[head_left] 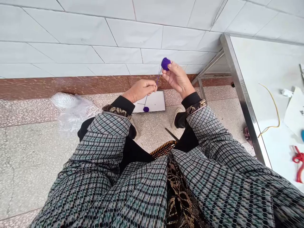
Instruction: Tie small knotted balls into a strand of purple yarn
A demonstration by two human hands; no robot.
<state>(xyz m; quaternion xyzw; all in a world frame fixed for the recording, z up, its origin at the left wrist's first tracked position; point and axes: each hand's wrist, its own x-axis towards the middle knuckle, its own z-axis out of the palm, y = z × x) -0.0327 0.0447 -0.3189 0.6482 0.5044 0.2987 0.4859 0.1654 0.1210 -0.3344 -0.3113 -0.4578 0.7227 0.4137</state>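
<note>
My right hand [177,77] holds a small ball of purple yarn [165,63] by its side, between thumb and fingers. From that ball a thin strand of purple yarn [158,76] slants down to my left hand [141,90], whose fingers are closed around it. Below the left hand the strand runs on to a second purple yarn ball [146,109], which lies at the near edge of a white tray-like panel [158,101] on the floor. My hands are a short way apart, the right one higher.
White yarn [63,99] and a clear plastic bag [71,118] lie on the floor at left. A metal-edged table [247,95] stands at right, bearing a yellow cord [276,112] and a red knotted cord [299,161]. A tiled wall [137,34] rises ahead.
</note>
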